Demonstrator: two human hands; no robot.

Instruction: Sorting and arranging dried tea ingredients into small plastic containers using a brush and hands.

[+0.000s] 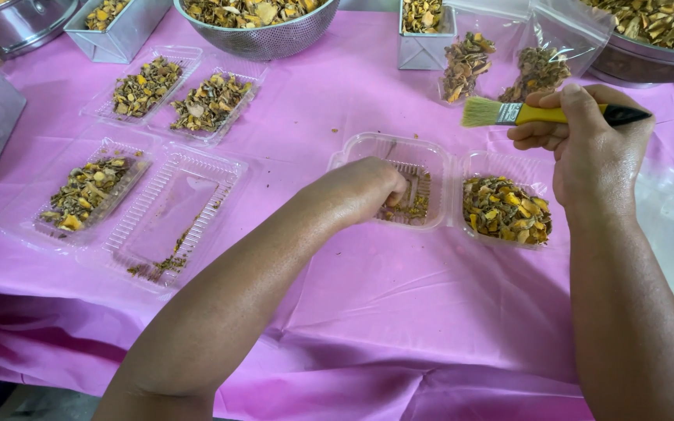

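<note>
Clear plastic forms the hinged container (442,191) lying open on the pink table (337,312). Left hand (360,191) is reaching into the container's left half, fingers (394,189) curled down and pressed together over a thin layer of dried yellow-brown pieces (413,204); whether they are pinching any cannot be told. Right half is holding a full heap of dried mix (506,210). Right hand (587,148) is hovering just behind that right half, fingers wrapped around a yellow-handled brush (544,114). Brush's long axis is running left to right, bristles pointing left, above the container. Left hand is the nearer one to the loose pieces.
</note>
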